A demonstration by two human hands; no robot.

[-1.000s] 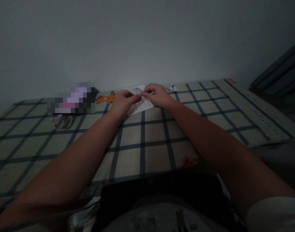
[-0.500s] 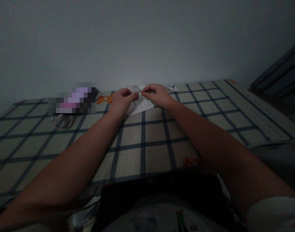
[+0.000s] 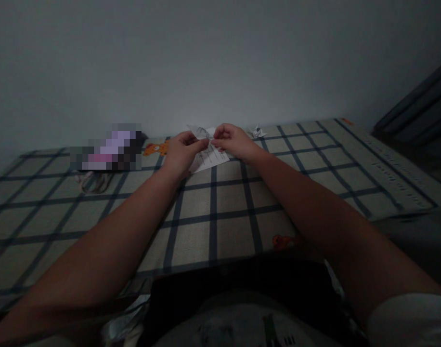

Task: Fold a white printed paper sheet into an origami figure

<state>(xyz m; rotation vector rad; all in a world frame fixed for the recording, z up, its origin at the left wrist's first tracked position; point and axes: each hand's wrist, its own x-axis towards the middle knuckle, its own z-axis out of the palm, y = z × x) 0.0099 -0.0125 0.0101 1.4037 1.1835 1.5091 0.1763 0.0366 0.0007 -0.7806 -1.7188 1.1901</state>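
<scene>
Well, the biggest thing before me is the bed cover (image 3: 227, 212) with dark checks, which runs up to a plain grey wall (image 3: 220, 58); both my forearms stretch across it to the far edge. On the left, near the wall, lies an object that is blurred out (image 3: 107, 147), and a thin cord (image 3: 92, 180) lies in loops just in front of it. An orange bear print (image 3: 156, 148) shows on the cover just beside my left hand (image 3: 182, 153). My right hand (image 3: 233, 140) meets it from the other side, and between them is the printed paper (image 3: 210, 160). Its lower part rests on the cover near the wall, and its upper part (image 3: 201, 130) stands up in a point at my fingertips. Both hands are closed on it, thumb against forefinger, a pinch from each side with the fingertips almost touching. In this dim light I cannot tell if the raised part and the flat part are one sheet or two. I judge the paper very light and thin, limp where it is flat and a little stiffer along any fold — it would tear or crease under a hard pull. So the right hold is a gentle one, close to the fold line, with dry fingertips. Smallest of all, a tiny folded paper figure (image 3: 257, 130) stands apart, to the right of my right hand.
</scene>
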